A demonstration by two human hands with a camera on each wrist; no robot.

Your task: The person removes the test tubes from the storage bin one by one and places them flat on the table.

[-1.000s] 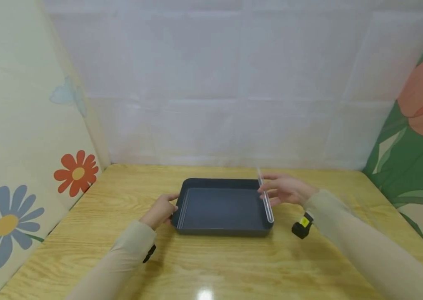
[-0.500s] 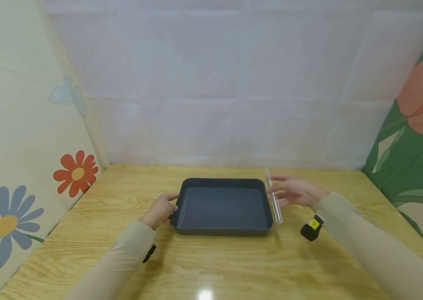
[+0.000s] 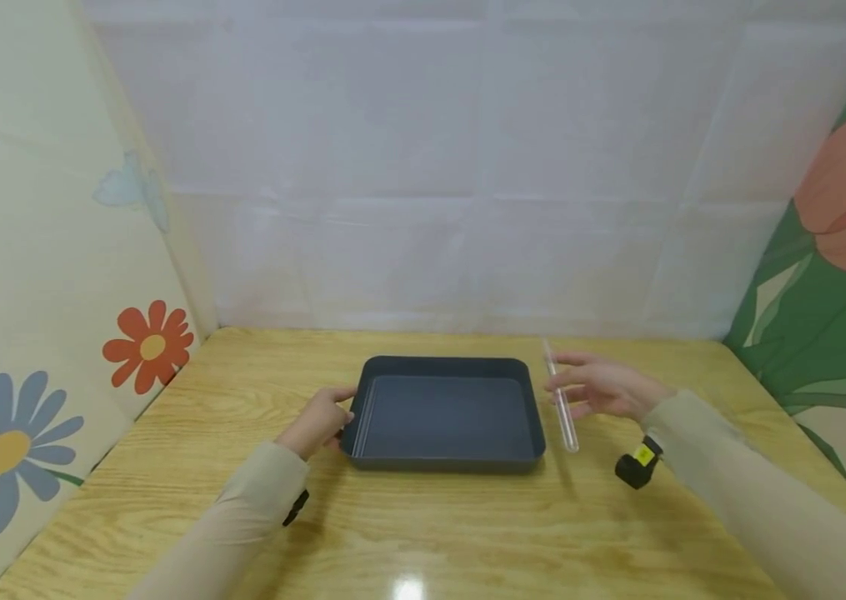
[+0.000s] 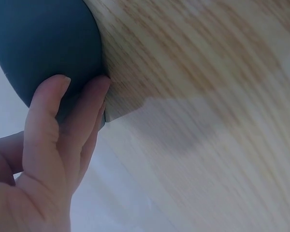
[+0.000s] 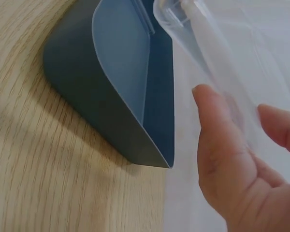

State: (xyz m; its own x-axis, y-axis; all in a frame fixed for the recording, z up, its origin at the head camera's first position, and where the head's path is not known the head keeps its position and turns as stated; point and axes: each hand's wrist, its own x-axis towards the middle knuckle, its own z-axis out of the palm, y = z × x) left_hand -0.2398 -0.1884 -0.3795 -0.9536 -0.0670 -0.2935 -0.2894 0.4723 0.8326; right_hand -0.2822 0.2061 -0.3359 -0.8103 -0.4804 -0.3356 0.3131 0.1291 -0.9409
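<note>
A shallow dark blue-grey rectangular tray (image 3: pixel 448 464) sits on the table, its inside facing up. My left hand (image 3: pixel 317 421) holds its left end. In the left wrist view the thumb presses the outer wall and the other fingers reach the lower edge. Just beyond the right end, my right hand (image 3: pixel 606 387) pinches a clear plastic lid (image 3: pixel 563 412) stood on edge, seen as a narrow strip from the head. The right wrist view shows the rounded corner of that lid (image 5: pixel 203 38) between thumb and fingers, beside the tray wall (image 5: pixel 77 87).
The wood-grain table (image 3: pixel 423 525) runs back to a creased white sheet (image 3: pixel 468 167). Flower-printed panels stand at the left (image 3: pixel 55 275) and right (image 3: pixel 835 275). Each wrist carries a small black camera (image 3: pixel 634 471).
My right hand has carried the clear lid rightward, from over the tray's right wall to outside it. The left hand and the tray stay in place.
</note>
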